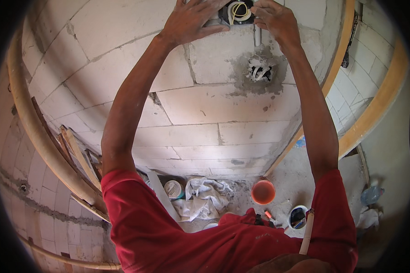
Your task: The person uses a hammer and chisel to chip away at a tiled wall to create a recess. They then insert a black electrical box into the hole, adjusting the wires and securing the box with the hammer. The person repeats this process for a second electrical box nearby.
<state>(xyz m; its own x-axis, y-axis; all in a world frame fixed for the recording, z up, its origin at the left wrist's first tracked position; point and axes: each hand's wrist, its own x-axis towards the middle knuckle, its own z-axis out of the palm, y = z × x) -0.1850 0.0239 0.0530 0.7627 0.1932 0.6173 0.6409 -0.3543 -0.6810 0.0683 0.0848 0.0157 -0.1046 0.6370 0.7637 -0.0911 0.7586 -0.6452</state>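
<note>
Both your arms reach up to the far top of the view, where a round black wall box (238,12) sits recessed in the pale block wall (200,113), with coiled light-coloured wires (240,12) inside it. Your left hand (191,20) lies flat against the wall just left of the box, its fingers (209,28) spread apart and touching the box's left rim, holding nothing. Your right hand (275,18) is at the box's right edge, fingers curled together against the rim beside a thin grey conduit (257,35) that runs down from the box; whether they pinch anything you cannot tell. Below the conduit, a rough grey mortar patch (259,73) surrounds a hole with white wire ends. Down near you on the floor, between your red sleeves, lie a crumpled white cloth (202,195), a small round tub (173,189) just left of it, an orange bucket (263,192) to the right, and a white container (298,217) further right. Curved-looking wooden boards (41,141) lean at the left, and a plastic bottle (371,194) lies far right.
</note>
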